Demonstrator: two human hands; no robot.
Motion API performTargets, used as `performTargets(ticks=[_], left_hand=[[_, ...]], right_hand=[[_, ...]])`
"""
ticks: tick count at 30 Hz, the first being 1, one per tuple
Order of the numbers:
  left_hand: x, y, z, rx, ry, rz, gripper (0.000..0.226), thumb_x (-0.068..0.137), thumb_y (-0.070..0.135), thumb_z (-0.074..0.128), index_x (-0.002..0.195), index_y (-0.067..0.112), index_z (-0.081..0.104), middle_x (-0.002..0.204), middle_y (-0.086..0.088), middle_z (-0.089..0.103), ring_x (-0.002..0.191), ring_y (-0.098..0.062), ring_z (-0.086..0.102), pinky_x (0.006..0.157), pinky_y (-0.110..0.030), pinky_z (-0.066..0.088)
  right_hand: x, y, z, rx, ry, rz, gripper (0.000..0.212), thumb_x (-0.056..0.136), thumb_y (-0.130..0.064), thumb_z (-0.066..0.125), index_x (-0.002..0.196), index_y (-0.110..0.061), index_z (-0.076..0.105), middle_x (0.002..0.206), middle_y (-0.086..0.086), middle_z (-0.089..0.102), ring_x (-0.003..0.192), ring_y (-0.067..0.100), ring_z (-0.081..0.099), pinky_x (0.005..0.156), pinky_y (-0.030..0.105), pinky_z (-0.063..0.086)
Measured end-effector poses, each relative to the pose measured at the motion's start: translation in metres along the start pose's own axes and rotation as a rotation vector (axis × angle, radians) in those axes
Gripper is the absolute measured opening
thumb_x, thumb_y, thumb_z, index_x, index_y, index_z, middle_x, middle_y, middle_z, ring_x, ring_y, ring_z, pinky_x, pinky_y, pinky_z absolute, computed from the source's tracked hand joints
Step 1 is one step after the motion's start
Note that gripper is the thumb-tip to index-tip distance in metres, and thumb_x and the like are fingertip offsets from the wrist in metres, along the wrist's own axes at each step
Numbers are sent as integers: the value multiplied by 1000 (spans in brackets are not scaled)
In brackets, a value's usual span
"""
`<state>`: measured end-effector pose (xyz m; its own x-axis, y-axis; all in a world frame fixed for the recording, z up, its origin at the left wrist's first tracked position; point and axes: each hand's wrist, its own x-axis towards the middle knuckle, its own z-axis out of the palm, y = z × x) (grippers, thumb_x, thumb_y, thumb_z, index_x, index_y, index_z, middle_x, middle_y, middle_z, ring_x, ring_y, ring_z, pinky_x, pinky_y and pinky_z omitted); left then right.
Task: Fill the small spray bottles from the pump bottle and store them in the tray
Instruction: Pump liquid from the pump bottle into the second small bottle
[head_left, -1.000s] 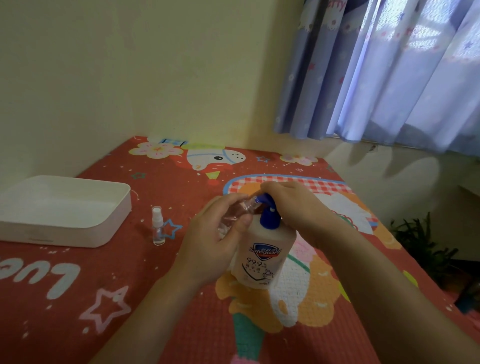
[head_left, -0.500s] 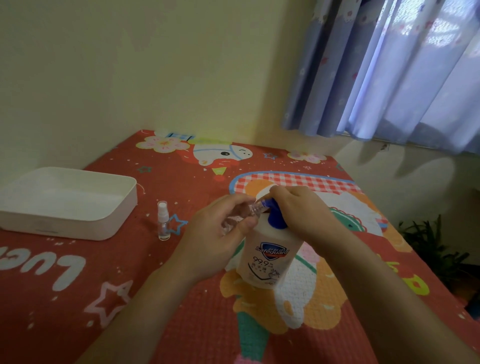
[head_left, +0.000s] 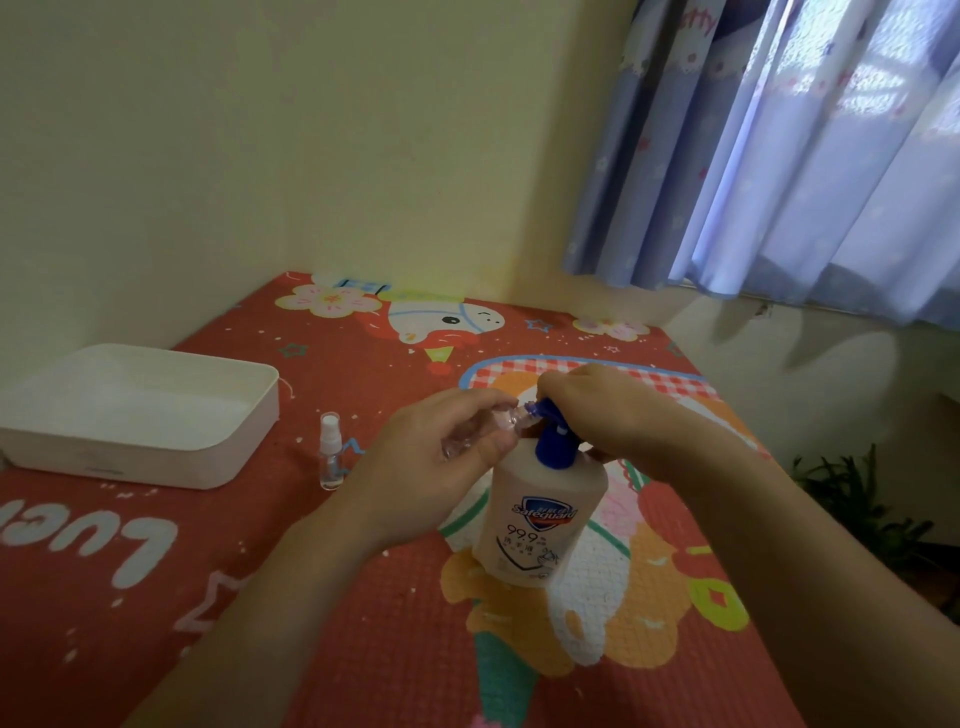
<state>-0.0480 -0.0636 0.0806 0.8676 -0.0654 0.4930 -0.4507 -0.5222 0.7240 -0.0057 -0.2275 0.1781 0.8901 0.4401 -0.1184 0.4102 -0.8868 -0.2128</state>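
A white pump bottle (head_left: 540, 514) with a blue pump head stands upright on the red patterned mat. My left hand (head_left: 431, 467) grips a small clear spray bottle (head_left: 483, 431), tilted, its open mouth at the blue nozzle. My right hand (head_left: 602, 415) lies over the pump head, fingers curled on it. A second small spray bottle (head_left: 330, 451) with a white cap stands upright on the mat, left of my hands. The white tray (head_left: 228, 447) sits at the far left with nothing visible inside.
The mat (head_left: 260, 597) covers a surface set against a yellow wall. Blue curtains (head_left: 779, 156) hang at the upper right. A green plant (head_left: 857, 493) sits on the floor beyond the mat's right edge.
Both hands keep the same hold on the small bottle and pump head. The view has tilted slightly; nothing else has moved.
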Motion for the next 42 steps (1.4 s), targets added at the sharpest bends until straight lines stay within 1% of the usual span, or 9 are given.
performTargets(ticks=[3, 8, 14, 21, 26, 31, 34, 39, 42], left_hand=[[1, 0, -2, -19, -11, -11, 32, 96, 45, 54, 125, 34, 62, 109, 12, 65, 94, -6, 64, 81, -36, 55], [2, 1, -2, -3, -30, -7, 36, 94, 46, 52, 124, 30, 64, 109, 12, 66, 102, -8, 63, 87, -38, 53], [2, 0, -2, 8, -54, -20, 35, 96, 45, 54, 124, 27, 64, 110, 14, 65, 104, -4, 62, 89, -33, 52], [1, 2, -3, -48, -54, -80, 39, 90, 46, 61, 127, 32, 60, 119, 19, 63, 113, 10, 55, 93, -16, 47], [4, 2, -6, -4, -27, -42, 32, 90, 41, 66, 119, 28, 65, 108, 14, 67, 102, 1, 61, 86, -20, 49], [1, 2, -7, 33, 12, -2, 35, 88, 50, 64, 120, 35, 64, 104, 18, 66, 96, 1, 60, 78, -20, 47], [1, 1, -8, 71, -9, -3, 40, 88, 58, 60, 123, 38, 62, 114, 20, 67, 107, 5, 60, 87, -28, 52], [0, 5, -8, 43, -1, -29, 47, 80, 63, 62, 121, 39, 63, 115, 21, 68, 108, 7, 60, 91, -31, 53], [-1, 4, -8, 26, 41, -88, 51, 72, 63, 64, 117, 38, 64, 111, 19, 68, 105, 7, 61, 88, -24, 51]], right_hand=[[5, 3, 5, -112, 68, -25, 20, 99, -15, 40, 115, -5, 49, 100, 11, 50, 85, 18, 43, 78, 28, 41], [12, 10, 16, -258, 69, -118, 12, 100, -17, 37, 97, -11, 47, 76, 0, 42, 77, 17, 42, 61, 23, 32], [15, 13, 22, -290, 98, -124, 19, 100, -18, 39, 111, -8, 51, 106, 11, 59, 81, 17, 43, 71, 24, 35], [10, 9, 14, -247, 61, -99, 15, 100, -17, 39, 106, -9, 50, 101, 12, 55, 83, 17, 45, 73, 26, 38], [5, 1, 3, -140, 16, -45, 19, 99, -14, 41, 114, -5, 50, 113, 16, 55, 97, 25, 53, 88, 35, 47], [7, 6, 7, -203, 88, -147, 25, 99, -15, 36, 76, -17, 43, 75, 4, 46, 64, 15, 42, 61, 27, 39], [11, 7, 10, -266, 70, -116, 11, 99, -17, 39, 89, -16, 39, 85, 3, 45, 76, 16, 43, 70, 24, 36], [14, 11, 13, -353, 89, -150, 10, 100, -19, 38, 91, -15, 39, 80, 2, 42, 73, 15, 41, 64, 22, 33], [18, 13, 15, -380, 88, -165, 10, 99, -16, 39, 100, -10, 47, 83, 3, 46, 72, 16, 40, 54, 20, 29]])
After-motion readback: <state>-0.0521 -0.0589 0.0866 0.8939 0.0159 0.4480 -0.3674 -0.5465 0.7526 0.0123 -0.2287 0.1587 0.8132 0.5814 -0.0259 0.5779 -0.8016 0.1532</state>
